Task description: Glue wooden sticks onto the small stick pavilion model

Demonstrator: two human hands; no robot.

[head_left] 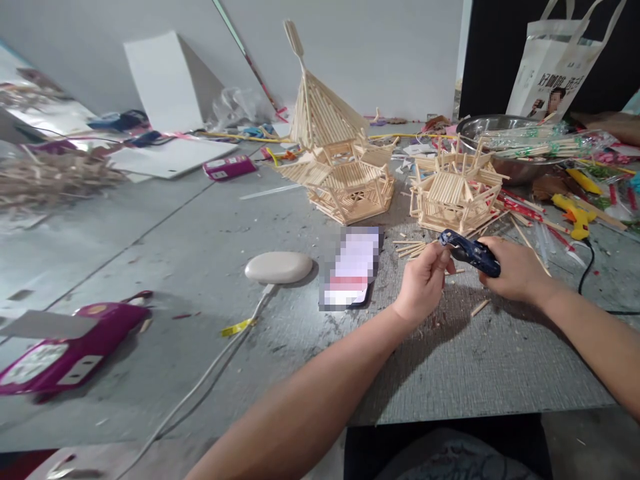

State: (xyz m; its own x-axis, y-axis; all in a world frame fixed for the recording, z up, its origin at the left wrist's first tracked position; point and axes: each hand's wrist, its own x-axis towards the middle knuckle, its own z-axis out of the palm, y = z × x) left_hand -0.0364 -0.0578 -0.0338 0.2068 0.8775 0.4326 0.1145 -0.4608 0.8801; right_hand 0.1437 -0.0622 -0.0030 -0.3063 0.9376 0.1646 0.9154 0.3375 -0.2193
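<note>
Dark blue hand tool (473,255) above the table (165,247), near the smaller stick model (450,193).
Right hand (515,268) grips its handle end; left hand (424,279) closed at its tip, contents unclear. Likely rigid, light; take by handle.

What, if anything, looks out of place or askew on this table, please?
Loose sticks lie scattered in front of the smaller model, and one short piece lies apart near the right hand, like a stray offcut. The taller model has a spire leaning left in the picture, not upright, though lens distortion may exaggerate that.
</note>
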